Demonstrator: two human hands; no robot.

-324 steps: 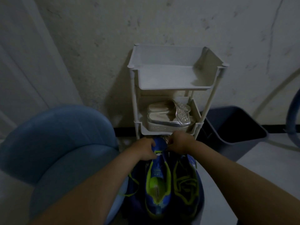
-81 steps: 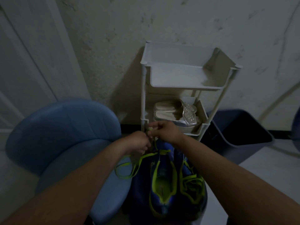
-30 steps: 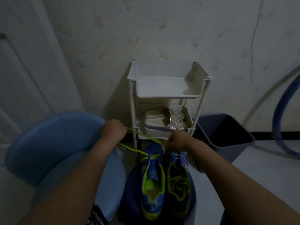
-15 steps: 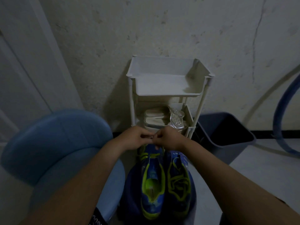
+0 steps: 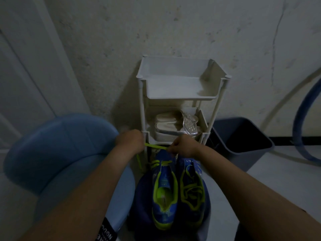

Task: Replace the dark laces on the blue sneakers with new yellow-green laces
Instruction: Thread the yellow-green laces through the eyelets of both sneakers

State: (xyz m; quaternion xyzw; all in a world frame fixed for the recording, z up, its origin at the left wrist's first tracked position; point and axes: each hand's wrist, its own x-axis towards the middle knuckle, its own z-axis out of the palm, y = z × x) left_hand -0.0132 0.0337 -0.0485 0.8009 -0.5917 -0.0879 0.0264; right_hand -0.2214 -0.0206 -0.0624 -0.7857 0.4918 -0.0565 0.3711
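Observation:
Two blue sneakers with yellow-green trim sit side by side on my lap, toes pointing away. The left sneaker (image 5: 164, 192) has its tongue open, and a yellow-green lace (image 5: 155, 146) crosses only its eyelets near the toe. The right sneaker (image 5: 191, 190) is laced in yellow-green along its length. My left hand (image 5: 130, 140) is closed on one part of the lace, left of the toe. My right hand (image 5: 182, 146) pinches the same lace just above the toe. The lace stretches taut between them, and a loose end hangs below my left hand.
A white two-tier rack (image 5: 180, 87) stands against the wall ahead, with pale sandals (image 5: 175, 126) on its lower shelf. A blue padded chair (image 5: 60, 150) is at my left. A dark bin (image 5: 243, 136) sits on the floor to the right, and a blue hose (image 5: 298, 119) curves at the far right.
My hands were together over the left sneaker's toe half a second ago. They have now moved apart, my left hand going left, and the lace is pulled taut between them.

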